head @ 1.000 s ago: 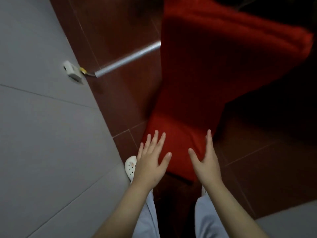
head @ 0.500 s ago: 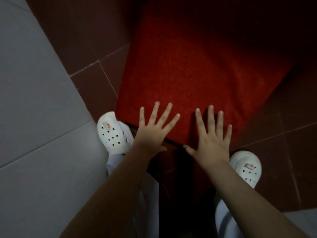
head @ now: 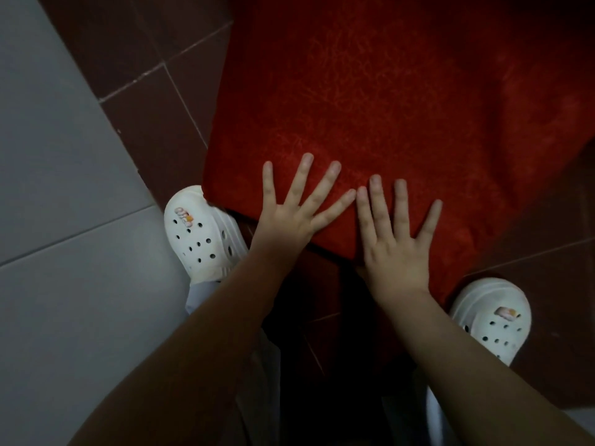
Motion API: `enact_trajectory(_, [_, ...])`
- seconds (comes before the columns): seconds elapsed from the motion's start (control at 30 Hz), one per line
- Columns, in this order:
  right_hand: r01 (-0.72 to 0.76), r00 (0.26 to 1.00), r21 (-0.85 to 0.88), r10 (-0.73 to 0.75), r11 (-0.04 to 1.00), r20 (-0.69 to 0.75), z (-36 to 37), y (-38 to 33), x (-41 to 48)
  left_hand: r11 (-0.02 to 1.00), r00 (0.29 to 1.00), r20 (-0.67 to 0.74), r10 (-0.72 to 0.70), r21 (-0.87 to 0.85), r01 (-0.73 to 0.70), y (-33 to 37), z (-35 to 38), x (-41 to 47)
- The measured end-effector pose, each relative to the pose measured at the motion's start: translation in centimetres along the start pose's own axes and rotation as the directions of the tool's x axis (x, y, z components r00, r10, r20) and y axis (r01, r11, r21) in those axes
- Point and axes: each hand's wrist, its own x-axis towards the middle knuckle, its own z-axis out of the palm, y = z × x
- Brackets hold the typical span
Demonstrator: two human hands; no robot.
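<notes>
Since half a second ago, both hands have moved closer together on the red cloth (head: 386,107), and the gap I saw between them has closed. Going from 9 o'clock across, grey tiles (head: 64,188) fill the left of my view and meet the brown floor (head: 154,101) along a slanted edge. My left shoe (head: 203,233) stands at that edge, its toe just under the cloth's near corner. At its 3 o'clock my left hand (head: 286,217) lies flat on the cloth, fingers (head: 304,175) straight and fanned wide toward 12 and 1 o'clock. Its index fingertip touches or nearly touches the right index fingertip. The right hand (head: 396,252) rests palm down on the cloth's near edge, fingers (head: 376,201) straight and spread, with the little finger angled toward 1 o'clock. The cloth lies on the floor, running from the hands up to 12 and 3 o'clock. My right shoe (head: 492,320) sits at 4 o'clock from the right hand, just beside the cloth.
</notes>
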Motion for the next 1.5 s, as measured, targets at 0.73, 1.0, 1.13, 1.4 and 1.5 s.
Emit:
enact_trajectory(0.73, [0.306,0.930,0.144,-0.328,0.941,0.166,-3.3,-0.4,0.4,-0.992,-0.126,0.992,0.019,0.034,0.119,6.0,-3.5,0.2])
enact_trajectory(1.0, [0.323,0.883,0.245,-0.385,0.914,0.270,-8.0,0.8,-0.9,-0.999,-0.028,1.000,0.006,0.005,-0.047,2.9,-9.2,3.5])
enact_trajectory(1.13, [0.380,0.881,0.267,-0.435,0.885,0.188,-13.4,2.9,-3.6,-0.995,-0.028,0.999,-0.032,-0.034,-0.089,1.2,-13.3,4.7])
enact_trajectory(1.4, [0.270,0.963,0.241,-0.266,0.932,-0.048,-25.8,7.7,-11.4,-1.000,0.010,1.000,-0.020,-0.020,0.018,-0.9,-28.0,7.8])
enact_trajectory(1.5, [0.100,0.990,0.240,-0.074,0.966,-0.117,-30.5,8.0,-14.7,-0.985,0.022,0.995,-0.094,-0.096,0.140,-2.1,-34.6,9.9])
